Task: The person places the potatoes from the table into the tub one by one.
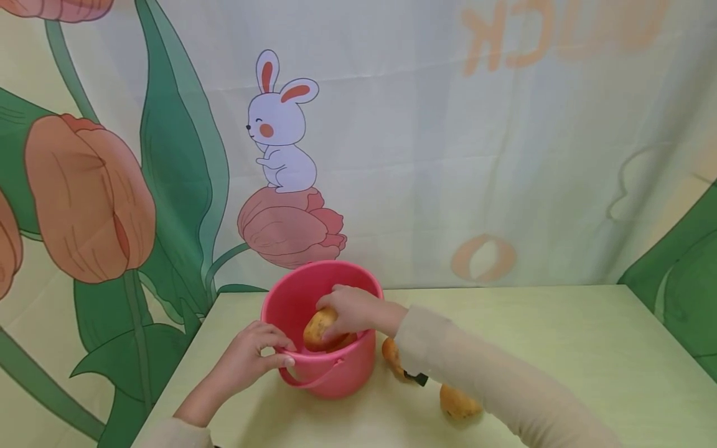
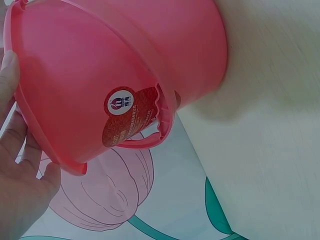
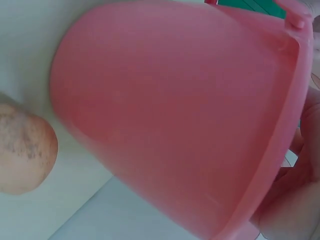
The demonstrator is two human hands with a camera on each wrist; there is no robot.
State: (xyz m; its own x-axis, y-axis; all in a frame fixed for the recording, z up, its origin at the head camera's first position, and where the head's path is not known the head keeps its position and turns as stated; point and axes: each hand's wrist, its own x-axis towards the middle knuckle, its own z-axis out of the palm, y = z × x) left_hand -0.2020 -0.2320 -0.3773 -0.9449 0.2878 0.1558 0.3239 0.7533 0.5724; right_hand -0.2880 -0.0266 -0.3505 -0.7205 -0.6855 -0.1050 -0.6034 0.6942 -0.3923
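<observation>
Right hand (image 1: pixel 350 310) is inside the mouth of the pink bucket (image 1: pixel 336 373), fingers curled over a potato (image 1: pixel 318 328) and gripping it just below rim level. Potato sits within the bucket opening; can't tell whether it touches the bottom.

Left hand (image 1: pixel 254 354) grips the bucket rim on the near-left side, fingers wrapped over the edge, thumb near the handle (image 1: pixel 305 378), which hangs down against the bucket's front. Left wrist view shows fingers (image 2: pixel 10 75) on the rim and a round label (image 2: pixel 120 103) on the bucket's outer wall.

Bucket stands upright on the pale green table (image 1: pixel 560 348), near its back-left corner. Two more potatoes lie on the table just right of the bucket: one (image 1: pixel 392 358) partly hidden by the right sleeve (image 1: pixel 482 379), the other (image 1: pixel 458 403) nearer the camera.
</observation>
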